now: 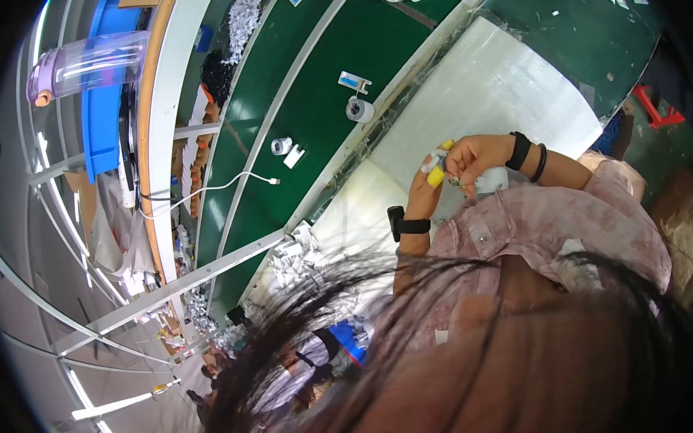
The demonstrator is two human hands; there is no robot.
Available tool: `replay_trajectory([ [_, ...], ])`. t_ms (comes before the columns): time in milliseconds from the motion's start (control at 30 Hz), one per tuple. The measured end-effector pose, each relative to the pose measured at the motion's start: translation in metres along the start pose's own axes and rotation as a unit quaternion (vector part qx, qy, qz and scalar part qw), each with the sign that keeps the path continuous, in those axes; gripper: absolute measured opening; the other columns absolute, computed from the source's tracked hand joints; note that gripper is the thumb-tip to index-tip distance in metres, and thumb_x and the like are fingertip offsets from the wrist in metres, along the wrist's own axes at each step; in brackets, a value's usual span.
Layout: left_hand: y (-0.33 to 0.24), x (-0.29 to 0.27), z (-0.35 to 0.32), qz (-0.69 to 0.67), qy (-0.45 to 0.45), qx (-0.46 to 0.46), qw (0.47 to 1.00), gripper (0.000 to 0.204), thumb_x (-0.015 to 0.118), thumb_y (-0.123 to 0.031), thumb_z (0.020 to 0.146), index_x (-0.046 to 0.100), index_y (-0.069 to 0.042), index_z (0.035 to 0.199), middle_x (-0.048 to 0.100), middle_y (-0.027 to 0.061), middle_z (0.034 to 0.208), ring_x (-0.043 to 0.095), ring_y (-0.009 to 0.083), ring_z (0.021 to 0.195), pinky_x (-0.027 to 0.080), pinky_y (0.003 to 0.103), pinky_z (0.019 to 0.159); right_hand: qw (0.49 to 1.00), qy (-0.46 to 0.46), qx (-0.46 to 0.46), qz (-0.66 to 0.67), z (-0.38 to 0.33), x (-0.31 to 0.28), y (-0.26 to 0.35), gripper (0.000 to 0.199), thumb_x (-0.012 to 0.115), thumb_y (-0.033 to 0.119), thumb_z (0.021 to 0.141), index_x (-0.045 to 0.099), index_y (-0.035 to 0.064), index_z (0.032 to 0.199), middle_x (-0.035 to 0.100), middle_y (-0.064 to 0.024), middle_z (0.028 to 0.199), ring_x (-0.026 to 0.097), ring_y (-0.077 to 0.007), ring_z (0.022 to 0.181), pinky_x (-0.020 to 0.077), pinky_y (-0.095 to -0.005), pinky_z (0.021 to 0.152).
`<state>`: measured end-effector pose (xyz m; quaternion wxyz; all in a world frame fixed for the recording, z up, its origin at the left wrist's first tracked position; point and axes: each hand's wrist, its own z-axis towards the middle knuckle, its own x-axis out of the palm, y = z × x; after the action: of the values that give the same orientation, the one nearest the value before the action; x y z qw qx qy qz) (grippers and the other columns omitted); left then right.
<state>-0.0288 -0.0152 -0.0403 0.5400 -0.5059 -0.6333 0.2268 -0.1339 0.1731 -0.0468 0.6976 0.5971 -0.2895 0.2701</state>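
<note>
My left hand [421,193], below a black wristband, is closed, with yellow coverings on its fingers. What it grips is too small and hidden to make out. Close against it, my right hand [476,156] is curled, wearing a black band and a thin bracelet. A white rounded housing [492,181] shows under the right hand, in front of my pink patterned shirt, and appears to be held by it. A small greenish piece [454,182] sits between the fingertips of both hands. Both hands are over the near edge of a pale, sheet-covered worktop [481,84].
Beyond the worktop runs a green conveyor [301,101] carrying white round devices [360,110] and small flat parts [353,82]. A white cable [227,180] hangs across it. White pieces [297,254] are heaped at left. A clear bottle [92,65] and blue bin [102,112] stand farther off.
</note>
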Motion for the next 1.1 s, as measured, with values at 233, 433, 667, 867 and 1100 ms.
replay_trajectory([
  [233,-0.016,0.011,0.001,0.184,-0.163,0.069,0.967,0.030,0.044,-0.020,0.098,0.049,-0.005,0.123,0.063,0.0091,0.095,0.061,0.0163,0.078,0.051,0.028,0.072,0.954,-0.097,-0.006,-0.284,-0.009,-0.003,0.000,0.007,0.063,0.006,0.083,0.057,0.0033,0.086,0.064,-0.0050,0.073,0.063,-0.0165,0.064,0.0476,-0.0295,0.059],
  [433,-0.023,0.027,-0.007,0.038,-0.172,-0.008,0.984,0.028,0.041,-0.027,0.100,0.048,-0.007,0.118,0.059,0.0077,0.083,0.057,0.0148,0.059,0.049,0.029,0.048,0.659,-0.309,-0.108,-0.677,-0.010,0.032,0.012,0.010,0.063,0.006,0.072,0.056,0.0066,0.080,0.059,-0.0081,0.068,0.059,-0.0269,0.061,0.0449,-0.0345,0.059],
  [667,-0.025,0.038,-0.006,-0.019,-0.173,0.001,0.985,0.026,0.040,-0.024,0.099,0.046,-0.007,0.119,0.058,0.0082,0.083,0.057,0.0157,0.059,0.049,0.030,0.044,0.623,-0.366,-0.254,-0.643,-0.003,0.040,0.005,0.010,0.067,0.006,0.077,0.059,0.0071,0.085,0.062,-0.0081,0.080,0.059,-0.0275,0.071,0.0453,-0.0359,0.063],
  [867,-0.030,0.046,-0.010,0.005,-0.158,0.032,0.987,0.025,0.043,-0.015,0.095,0.046,-0.006,0.119,0.056,0.0081,0.084,0.056,0.0157,0.060,0.049,0.029,0.043,0.628,-0.343,-0.328,-0.617,0.001,0.041,-0.001,0.015,0.068,0.002,0.078,0.062,0.0057,0.092,0.063,-0.0086,0.084,0.059,-0.0285,0.075,0.0459,-0.0374,0.068],
  [1100,-0.027,0.050,-0.012,0.067,-0.134,0.080,0.986,0.032,0.041,-0.009,0.092,0.041,-0.004,0.124,0.055,0.0081,0.089,0.055,0.0143,0.063,0.049,0.027,0.047,0.618,-0.323,-0.367,-0.615,-0.001,0.042,-0.003,0.016,0.069,0.000,0.076,0.065,0.0060,0.090,0.060,-0.0082,0.087,0.058,-0.0252,0.078,0.0456,-0.0341,0.069],
])
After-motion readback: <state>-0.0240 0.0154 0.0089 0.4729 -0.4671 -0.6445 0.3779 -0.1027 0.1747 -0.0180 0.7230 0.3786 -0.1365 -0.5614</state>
